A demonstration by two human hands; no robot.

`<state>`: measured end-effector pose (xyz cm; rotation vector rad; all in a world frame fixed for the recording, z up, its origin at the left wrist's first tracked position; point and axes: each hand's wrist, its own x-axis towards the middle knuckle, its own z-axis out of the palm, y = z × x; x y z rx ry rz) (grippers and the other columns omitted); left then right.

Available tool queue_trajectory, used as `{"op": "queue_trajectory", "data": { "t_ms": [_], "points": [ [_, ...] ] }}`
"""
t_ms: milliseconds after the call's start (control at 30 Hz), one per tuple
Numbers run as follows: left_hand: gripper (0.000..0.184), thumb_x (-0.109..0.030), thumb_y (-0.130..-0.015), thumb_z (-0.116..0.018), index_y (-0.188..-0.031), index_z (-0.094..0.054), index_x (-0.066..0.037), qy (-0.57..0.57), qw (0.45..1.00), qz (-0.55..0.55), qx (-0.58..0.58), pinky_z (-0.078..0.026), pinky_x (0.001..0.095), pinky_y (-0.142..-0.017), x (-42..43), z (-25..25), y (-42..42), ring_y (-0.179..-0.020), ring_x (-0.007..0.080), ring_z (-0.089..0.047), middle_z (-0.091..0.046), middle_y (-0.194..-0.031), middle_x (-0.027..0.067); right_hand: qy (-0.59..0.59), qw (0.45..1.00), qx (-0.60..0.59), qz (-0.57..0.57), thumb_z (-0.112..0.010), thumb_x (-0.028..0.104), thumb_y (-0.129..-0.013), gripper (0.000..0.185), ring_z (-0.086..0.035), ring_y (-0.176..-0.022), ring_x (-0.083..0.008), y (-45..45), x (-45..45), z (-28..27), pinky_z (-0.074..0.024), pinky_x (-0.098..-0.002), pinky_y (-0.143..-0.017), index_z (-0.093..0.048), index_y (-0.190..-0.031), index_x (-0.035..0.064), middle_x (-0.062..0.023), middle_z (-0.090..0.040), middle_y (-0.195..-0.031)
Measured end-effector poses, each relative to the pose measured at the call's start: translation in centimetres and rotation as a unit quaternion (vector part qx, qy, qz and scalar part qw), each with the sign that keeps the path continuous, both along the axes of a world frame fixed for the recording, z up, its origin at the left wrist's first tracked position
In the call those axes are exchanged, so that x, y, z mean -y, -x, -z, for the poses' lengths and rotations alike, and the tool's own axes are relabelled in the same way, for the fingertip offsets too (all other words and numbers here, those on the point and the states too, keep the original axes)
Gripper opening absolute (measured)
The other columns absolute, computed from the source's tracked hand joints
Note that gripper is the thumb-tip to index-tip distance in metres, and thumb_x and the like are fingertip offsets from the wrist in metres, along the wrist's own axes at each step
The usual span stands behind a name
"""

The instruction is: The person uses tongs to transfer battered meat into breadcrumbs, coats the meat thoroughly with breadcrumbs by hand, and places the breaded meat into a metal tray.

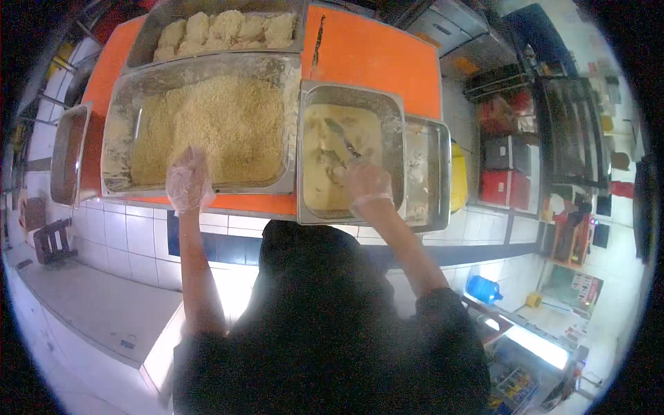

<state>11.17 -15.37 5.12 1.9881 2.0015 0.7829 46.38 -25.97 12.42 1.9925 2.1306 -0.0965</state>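
Note:
My left hand [188, 181], in a clear plastic glove, reaches over the near rim of a large metal pan [114, 155]. Its fingers stretch forward to a heap of pale yellow crumbs [228, 114]; the fingertips blend with the crumbs, and I see nothing held. To the right, my right hand [370, 185], gloved too, is closed around the near end of a slim dark utensil [343, 137]. That utensil slants over a deep metal pan [396, 121] of creamy yellow batter [346, 190]. Its kind is hard to make out.
Several crumb-coated pieces [225, 29] lie in a metal tray [142, 41] at the back. Another metal pan [443, 173] stands at the right, a further one [69, 155] at the left. The worktop [377, 55] is orange. A blue water jug [484, 289] is behind at the right.

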Motion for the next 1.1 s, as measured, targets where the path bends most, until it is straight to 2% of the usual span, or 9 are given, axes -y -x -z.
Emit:
{"op": "queue_trajectory", "data": {
  "t_ms": [67,133,233,433,500,733,833,1033,1100],
  "points": [
    [0.052,-0.050,-0.086,-0.054,-0.113,-0.063,-0.007,0.122,0.992,-0.034,0.008,-0.050,0.0412,-0.074,0.1,-2.8,-1.2,-0.087,0.0323,-0.066,-0.068,-0.096,0.0170,0.002,1.000,-0.011,0.011,-0.048,0.029,-0.091,0.030,-0.066,-0.076,-0.0302,0.9,-0.8,-0.2,-0.0522,-0.0412,-0.062,-0.061,-0.100,0.0025,-0.0186,-0.065,-0.085],
    [0.054,-0.052,-0.086,-0.053,-0.113,-0.063,-0.006,0.071,0.997,-0.002,0.007,-0.050,0.0397,-0.073,0.0,-0.6,0.0,-0.084,0.0301,-0.066,-0.068,-0.093,0.0168,0.027,0.999,-0.012,0.032,-0.049,0.026,-0.090,0.028,-0.066,-0.076,-0.0304,0.6,-0.8,0.9,-0.0515,-0.0416,-0.062,-0.059,-0.101,0.0032,-0.0179,-0.065,-0.086],
    [0.055,-0.053,-0.086,-0.053,-0.111,-0.063,-0.006,0.043,0.997,0.038,0.046,-0.049,0.0367,-0.071,-0.4,2.6,1.6,-0.078,0.0256,-0.065,-0.068,-0.087,0.0151,-0.192,0.957,0.147,-0.160,-0.052,0.022,-0.086,0.027,-0.065,-0.078,-0.0296,-1.3,0.7,5.1,-0.0505,-0.0419,-0.062,-0.057,-0.104,0.0028,-0.0148,-0.065,-0.088],
    [0.036,-0.041,-0.086,-0.058,-0.107,-0.065,-0.012,0.042,0.998,0.034,-0.026,-0.050,0.0370,-0.070,0.1,-0.1,0.5,-0.079,0.0262,-0.065,-0.067,-0.092,0.0102,-0.213,0.967,0.083,-0.116,-0.052,0.014,-0.082,0.030,-0.065,-0.077,-0.0265,-2.2,-0.3,6.4,-0.0502,-0.0433,-0.059,-0.051,-0.112,0.0091,-0.0099,-0.063,-0.090],
    [0.032,-0.039,-0.085,-0.058,-0.104,-0.065,-0.013,-0.013,0.995,0.044,-0.085,-0.050,0.0385,-0.072,0.1,-0.1,0.5,-0.084,0.0274,-0.065,-0.067,-0.098,0.0094,-0.007,0.997,-0.061,-0.048,-0.051,0.017,-0.084,0.041,-0.065,-0.081,-0.0294,-1.8,-1.5,4.4,-0.0525,-0.0421,-0.060,-0.050,-0.125,0.0082,-0.0191,-0.064,-0.097],
    [0.030,-0.037,-0.092,-0.048,-0.102,-0.067,-0.015,-0.018,0.993,0.051,-0.106,-0.051,0.0438,-0.068,0.1,0.1,0.5,-0.075,0.0323,-0.065,-0.067,-0.094,0.0124,-0.007,0.999,0.008,-0.031,-0.052,0.019,-0.084,0.053,-0.065,-0.065,-0.0293,-4.6,-1.0,7.0,-0.0517,-0.0417,-0.048,-0.040,-0.136,0.0178,-0.0120,-0.065,-0.082],
    [0.038,-0.043,-0.093,-0.045,-0.098,-0.066,-0.012,-0.005,0.996,0.027,-0.084,-0.050,0.0472,-0.063,0.4,0.4,0.4,-0.072,0.0355,-0.064,-0.066,-0.084,0.0153,-0.123,0.991,-0.033,-0.045,-0.059,0.020,-0.080,0.044,-0.066,-0.070,-0.0253,-5.6,-0.6,7.4,-0.0531,-0.0362,-0.053,-0.052,-0.123,0.0124,-0.0100,-0.066,-0.093],
    [0.049,-0.052,-0.091,-0.043,-0.096,-0.065,-0.008,-0.028,0.995,0.052,-0.077,-0.048,0.0491,-0.061,0.1,-0.5,0.0,-0.068,0.0399,-0.062,-0.064,-0.076,0.0199,-0.104,0.993,-0.016,-0.049,-0.057,0.021,-0.082,0.045,-0.066,-0.077,-0.0319,-5.1,-0.4,5.0,-0.0530,-0.0445,-0.063,-0.050,-0.126,0.0122,-0.0154,-0.066,-0.089],
    [0.050,-0.052,-0.091,-0.043,-0.097,-0.065,-0.008,-0.042,0.997,0.060,-0.039,-0.048,0.0492,-0.061,0.2,-0.3,0.3,-0.069,0.0394,-0.062,-0.064,-0.076,0.0202,-0.021,0.998,-0.036,0.046,-0.055,0.022,-0.083,0.041,-0.065,-0.077,-0.0339,-4.4,-1.3,4.0,-0.0521,-0.0458,-0.064,-0.051,-0.123,0.0107,-0.0171,-0.065,-0.090]
  ]
}}
